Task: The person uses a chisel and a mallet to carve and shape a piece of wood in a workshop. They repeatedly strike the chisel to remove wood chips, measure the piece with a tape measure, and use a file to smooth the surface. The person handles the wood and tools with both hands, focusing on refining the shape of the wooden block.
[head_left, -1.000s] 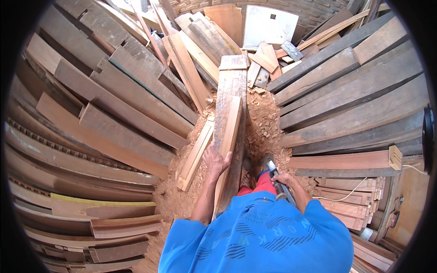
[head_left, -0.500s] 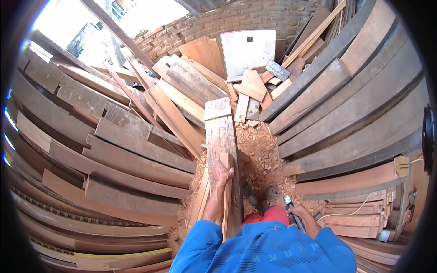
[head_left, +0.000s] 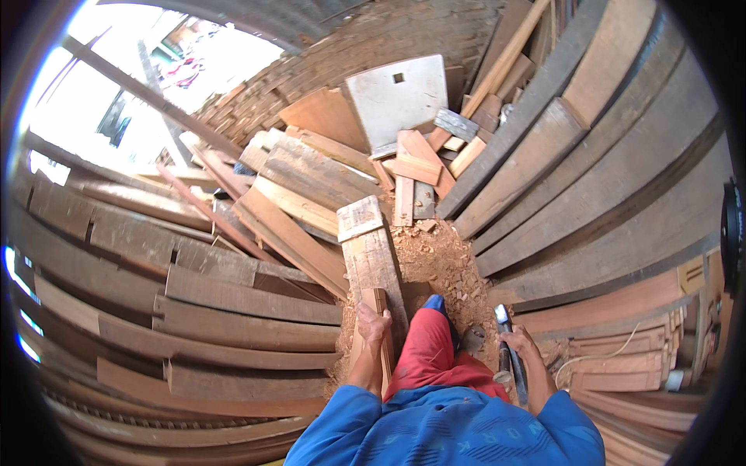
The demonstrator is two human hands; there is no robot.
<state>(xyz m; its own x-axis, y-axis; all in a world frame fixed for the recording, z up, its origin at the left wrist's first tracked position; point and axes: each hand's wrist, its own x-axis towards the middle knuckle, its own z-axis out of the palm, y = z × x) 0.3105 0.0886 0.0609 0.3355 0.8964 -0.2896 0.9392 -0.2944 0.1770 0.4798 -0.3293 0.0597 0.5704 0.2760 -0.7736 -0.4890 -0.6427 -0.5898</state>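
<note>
Gripping one narrow, light-brown wooden strip point(head_left: 386, 363) in the left hand point(head_left: 374, 322), with fingers and thumb bent over its edges; lying along the near end of one weathered grey-brown plank bench point(head_left: 373, 252), straight-edged, partly hidden by hand. To the right, holding one dark, elongated tool point(head_left: 520, 380) in the right hand point(head_left: 517, 339), with fingers curled around. Between, crowding the bench: one red-trousered leg point(head_left: 426, 349). Far: one white panel point(head_left: 400, 105), square-holed. Left and right: uncounted brown boards point(head_left: 256, 334).
</note>
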